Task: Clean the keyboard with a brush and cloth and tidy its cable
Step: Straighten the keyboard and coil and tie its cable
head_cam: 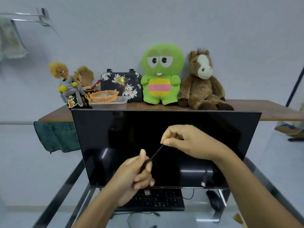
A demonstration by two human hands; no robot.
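A black keyboard (162, 200) lies on a glass desk (266, 176) below a dark monitor (166, 129). In front of the screen my left hand (133, 176) is closed around a bundle of the black cable (156, 153), and the silver USB plug (147, 192) hangs out below the fist. My right hand (185, 142) pinches a thin black strand of the cable and holds it taut, up and to the right of the left hand. No brush or cloth is in either hand.
A black mouse (213, 199) sits right of the keyboard. Behind the monitor a wooden shelf (269, 111) carries plush toys, a floral bag (121, 84) and an orange basket (104, 95). A green towel (57, 137) hangs at left.
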